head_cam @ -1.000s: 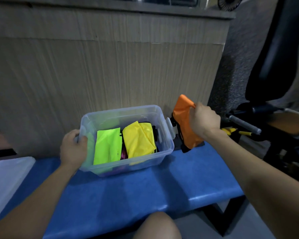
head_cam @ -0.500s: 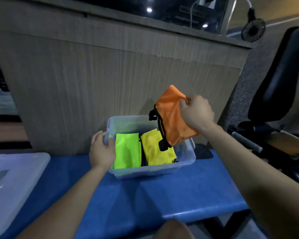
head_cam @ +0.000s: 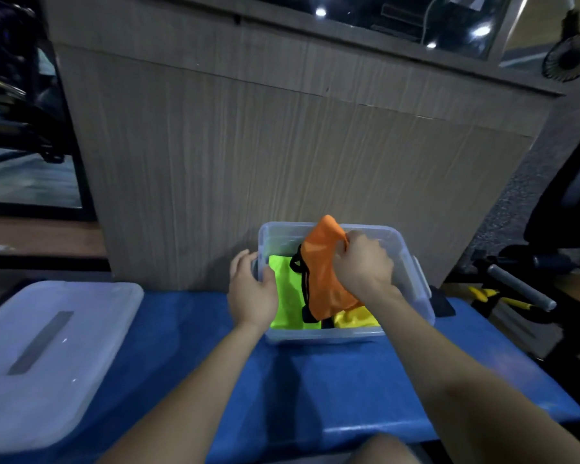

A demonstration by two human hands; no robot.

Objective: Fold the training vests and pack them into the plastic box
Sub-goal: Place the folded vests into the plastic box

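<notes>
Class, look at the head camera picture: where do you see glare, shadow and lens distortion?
Head view: bright light spots glare on the dark glass up top; the arms cast shadows on the blue bench; the wooden panel edges bow from wide-angle distortion.

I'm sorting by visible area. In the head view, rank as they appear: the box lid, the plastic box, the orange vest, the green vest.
1. box lid, though nearer the camera
2. plastic box
3. orange vest
4. green vest, partly covered
</notes>
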